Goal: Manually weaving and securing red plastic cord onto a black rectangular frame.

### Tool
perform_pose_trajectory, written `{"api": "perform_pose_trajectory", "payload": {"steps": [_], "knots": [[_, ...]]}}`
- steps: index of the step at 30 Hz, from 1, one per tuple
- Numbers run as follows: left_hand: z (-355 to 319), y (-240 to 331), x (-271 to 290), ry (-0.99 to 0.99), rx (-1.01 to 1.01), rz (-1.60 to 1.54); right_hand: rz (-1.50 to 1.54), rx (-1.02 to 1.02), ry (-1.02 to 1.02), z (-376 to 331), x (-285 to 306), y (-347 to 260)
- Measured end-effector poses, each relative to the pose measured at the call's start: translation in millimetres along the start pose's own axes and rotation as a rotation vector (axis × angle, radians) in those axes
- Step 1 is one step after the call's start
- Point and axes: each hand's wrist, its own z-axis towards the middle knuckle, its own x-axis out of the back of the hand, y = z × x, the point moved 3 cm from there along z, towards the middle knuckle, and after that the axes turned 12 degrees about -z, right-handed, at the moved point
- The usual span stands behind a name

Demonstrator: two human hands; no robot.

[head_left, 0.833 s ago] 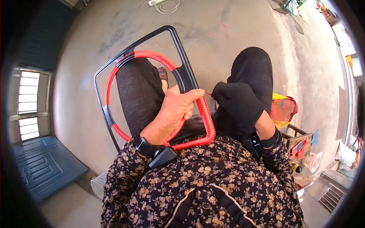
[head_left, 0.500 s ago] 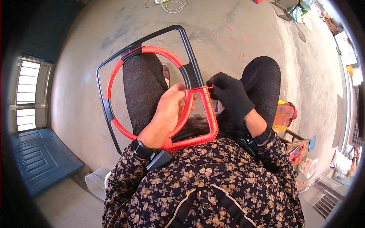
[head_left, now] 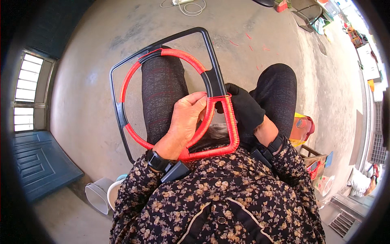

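A flat black frame (head_left: 217, 81) with an inner ring rests slanted across my lap and left thigh. Red cord (head_left: 230, 122) is wound tightly around much of the ring and the near right corner, while other stretches stay bare black. My left hand (head_left: 185, 118), ungloved, pinches the ring where the cord winding ends. On the outer right bar, my right hand (head_left: 245, 107) in a black glove is closed around the frame, its fingertips partly hidden behind the bar. A short bit of red cord shows beside the glove; whether the fingers grip it is hidden.
Red cord scraps (head_left: 250, 48) lie on the concrete floor ahead. A white cable (head_left: 194, 9) is coiled at the far edge. To my right stand a red and yellow bag (head_left: 302, 128) and a wooden stool (head_left: 313, 156). A pale bin (head_left: 98, 195) is at my left.
My right hand has moved in from beside the frame and now reaches around its outer bar. The red cord end it pulled outward is mostly out of sight. The frame appears slightly farther right.
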Motion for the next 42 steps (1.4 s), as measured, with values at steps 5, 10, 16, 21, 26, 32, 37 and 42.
{"api": "perform_pose_trajectory", "payload": {"steps": [5, 10, 16, 21, 26, 32, 37, 42], "knots": [[-5, 3, -12, 0.087, -0.128, -0.041, -0.043, 0.014, 0.047, 1, -4, -8], [-4, 7, -12, 0.127, -0.241, 0.004, -0.021, 0.045, 0.057, 2, -3, -8], [-9, 20, -18, 0.225, -0.475, 0.310, 0.063, 0.016, 0.054, -16, 0, -20], [-10, 30, -32, 0.126, -0.802, 0.631, 0.100, 0.058, -0.011, -22, -1, -22], [-10, 52, -54, -0.049, -0.962, 1.039, 0.068, 0.069, 0.000, -24, 4, -17], [-7, 58, -68, -0.302, -1.100, 1.321, -0.019, 0.136, 0.032, -21, 4, -16], [-4, 57, -71, -0.243, -1.025, 1.522, 0.085, 0.095, 0.017, -24, 0, -23], [-4, 57, -72, -0.240, -1.026, 1.520, -0.023, 0.104, 0.050, -24, 1, -24]]}}
